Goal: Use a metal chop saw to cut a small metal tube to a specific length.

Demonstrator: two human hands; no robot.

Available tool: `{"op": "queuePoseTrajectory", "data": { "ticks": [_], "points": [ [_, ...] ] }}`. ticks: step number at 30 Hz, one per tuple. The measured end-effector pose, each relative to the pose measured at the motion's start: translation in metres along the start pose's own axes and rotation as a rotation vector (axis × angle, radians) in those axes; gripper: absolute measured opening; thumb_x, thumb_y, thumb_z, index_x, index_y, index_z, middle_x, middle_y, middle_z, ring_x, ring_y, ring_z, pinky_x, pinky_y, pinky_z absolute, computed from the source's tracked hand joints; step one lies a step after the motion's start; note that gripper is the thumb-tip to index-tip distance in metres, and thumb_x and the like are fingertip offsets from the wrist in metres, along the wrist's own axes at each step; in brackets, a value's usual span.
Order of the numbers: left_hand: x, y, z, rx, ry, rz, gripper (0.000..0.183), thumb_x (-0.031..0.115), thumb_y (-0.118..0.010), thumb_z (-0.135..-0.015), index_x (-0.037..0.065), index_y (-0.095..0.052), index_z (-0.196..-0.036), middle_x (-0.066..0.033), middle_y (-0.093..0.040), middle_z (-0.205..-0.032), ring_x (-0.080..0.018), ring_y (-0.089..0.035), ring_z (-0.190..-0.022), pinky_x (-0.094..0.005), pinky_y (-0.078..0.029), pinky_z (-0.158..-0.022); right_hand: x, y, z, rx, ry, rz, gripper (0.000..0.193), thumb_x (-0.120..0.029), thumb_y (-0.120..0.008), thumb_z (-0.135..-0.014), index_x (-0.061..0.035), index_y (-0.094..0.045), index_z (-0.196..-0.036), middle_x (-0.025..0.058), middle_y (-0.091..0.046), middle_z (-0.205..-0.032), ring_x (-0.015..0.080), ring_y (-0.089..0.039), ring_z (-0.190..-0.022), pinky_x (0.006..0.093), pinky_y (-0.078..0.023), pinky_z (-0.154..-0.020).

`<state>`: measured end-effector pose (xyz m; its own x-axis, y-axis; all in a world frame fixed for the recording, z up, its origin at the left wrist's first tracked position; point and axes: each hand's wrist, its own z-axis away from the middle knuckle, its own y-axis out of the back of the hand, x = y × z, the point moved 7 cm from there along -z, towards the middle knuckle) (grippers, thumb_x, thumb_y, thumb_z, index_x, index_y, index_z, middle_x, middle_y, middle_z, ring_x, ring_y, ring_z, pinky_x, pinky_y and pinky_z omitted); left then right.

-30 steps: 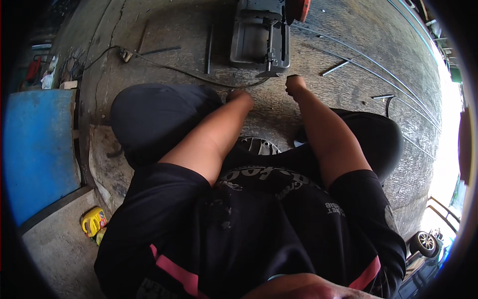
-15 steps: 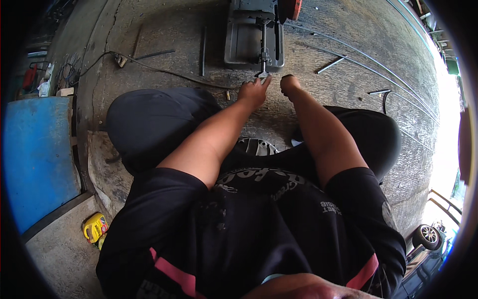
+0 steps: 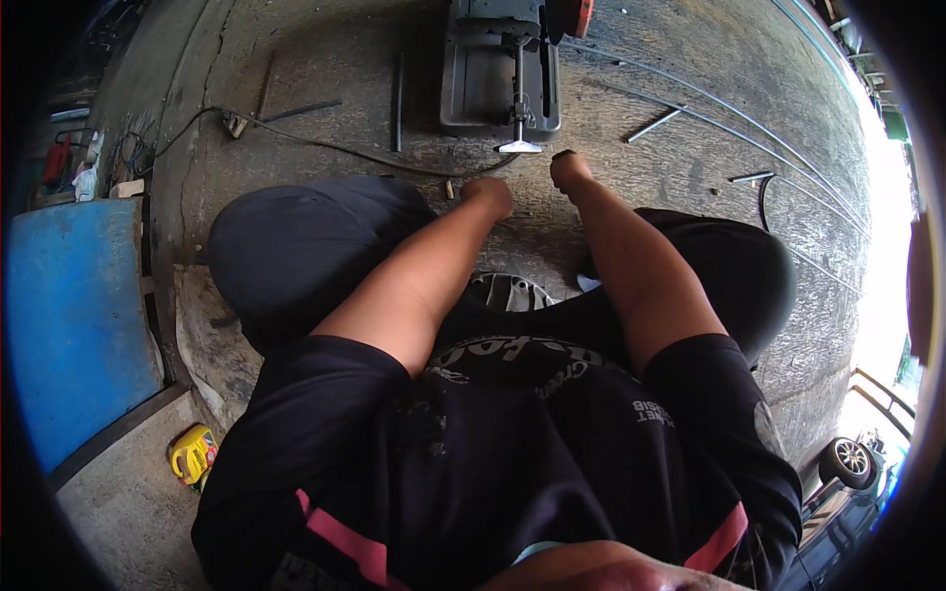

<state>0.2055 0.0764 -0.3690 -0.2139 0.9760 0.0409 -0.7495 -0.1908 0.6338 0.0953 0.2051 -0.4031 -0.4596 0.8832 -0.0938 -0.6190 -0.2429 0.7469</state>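
- Pale lettering is seen on the front of the black shirt (image 3: pixel 552 443), partly bent by folds; a printed label is carried by the yellow jug (image 3: pixel 193 453), on the concrete at lower L. No writing can be made out on the floor machine (image 3: pixel 480 79).
- Floor machine is set on the worn floor (image 3: pixel 325 59), top ctr., ahead of both hands. Its base is laid w/ long axis running away from the person; a red-orange part (image 3: pixel 583 18) is seen at its far R, cut by the frame edge.
- Screw rod (image 3: pixel 519 74) is lined up w/ that same axis, approx. straight out from the body. It is ended by a pale T-handle (image 3: pixel 519 147), pointed at the person, w/ crossbar set roughly L–R.
- L hand (image 3: pixel 489 197) is curled, held near the T-handle, below & L of it, apart from it. Whether anything is gripped can't be told.
- R hand (image 3: pixel 570 171) is bent fist-like, kept to the R of the T-handle; a dark patch is seen at its far end, contents unclear.
- Hands are held apart from each other.
- Cable (image 3: pixel 394 165) is strung across the floor, L of the T-handle.
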Motion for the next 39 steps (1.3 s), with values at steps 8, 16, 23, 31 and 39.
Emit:
{"op": "queuePoseTrajectory", "data": {
  "ticks": [8, 16, 23, 31, 39],
  "points": [
    [0.028, -0.029, -0.056, -0.293, -0.131, 0.176, 0.042, 0.038, -0.059, -0.087, 0.008, -0.070, -0.115, -0.0157, -0.065, -0.123, -0.0303, -0.063, -0.111, -0.0415, -0.050, -0.093, -0.014, -0.022, 0.007, 0.031, 0.157, 0.058, 0.031, -0.020, -0.051, -0.089, -0.0010, -0.071, -0.104, 0.0208, -0.067, -0.114, 0.0352, -0.066, -0.105, 0.0429, -0.054, -0.088],
    [0.045, 0.022, -0.010, 0.271, -0.411, 0.141, 0.032, 0.028, -0.055, -0.086, 0.011, -0.067, -0.112, -0.0143, -0.069, -0.109, -0.0328, -0.066, -0.102, -0.0444, -0.052, -0.088, -0.003, -0.054, -0.022, -0.184, 0.093, -0.443, 0.029, -0.019, -0.055, -0.088, -0.0009, -0.071, -0.103, 0.0192, -0.069, -0.111, 0.0310, -0.066, -0.106, 0.0421, -0.054, -0.088],
    [0.008, 0.020, 0.009, 0.314, 0.065, 0.199, 0.053, 0.031, -0.061, -0.085, 0.007, -0.053, -0.132, -0.0135, -0.067, -0.115, -0.0348, -0.065, -0.103, -0.0448, -0.053, -0.086, 0.035, -0.061, -0.044, -0.142, -0.206, -0.265, 0.035, -0.021, -0.052, -0.086, -0.0004, -0.070, -0.109, 0.0213, -0.065, -0.120, 0.0325, -0.061, -0.116, 0.0393, -0.050, -0.096],
    [0.019, -0.015, -0.011, -0.034, -0.244, 0.059, 0.042, 0.029, -0.057, -0.086, 0.008, -0.063, -0.122, -0.0145, -0.067, -0.116, -0.0358, -0.064, -0.107, -0.0458, -0.051, -0.092, 0.021, -0.060, -0.039, -0.266, -0.055, -0.129, 0.037, -0.021, -0.049, -0.087, 0.0029, -0.069, -0.107, 0.0223, -0.064, -0.121, 0.0323, -0.061, -0.116, 0.0392, -0.050, -0.096],
    [0.022, 0.041, 0.014, 0.412, -0.153, 0.323, 0.068, 0.026, -0.055, -0.087, 0.009, -0.031, -0.148, -0.0222, -0.065, -0.113, -0.0389, -0.065, -0.101, -0.0496, -0.052, -0.087, 0.037, -0.061, -0.045, -0.137, -0.240, -0.254, 0.038, -0.019, -0.050, -0.086, -0.0001, -0.067, -0.115, 0.0214, -0.061, -0.127, 0.0325, -0.058, -0.120, 0.0386, -0.048, -0.099]
  ]
}}
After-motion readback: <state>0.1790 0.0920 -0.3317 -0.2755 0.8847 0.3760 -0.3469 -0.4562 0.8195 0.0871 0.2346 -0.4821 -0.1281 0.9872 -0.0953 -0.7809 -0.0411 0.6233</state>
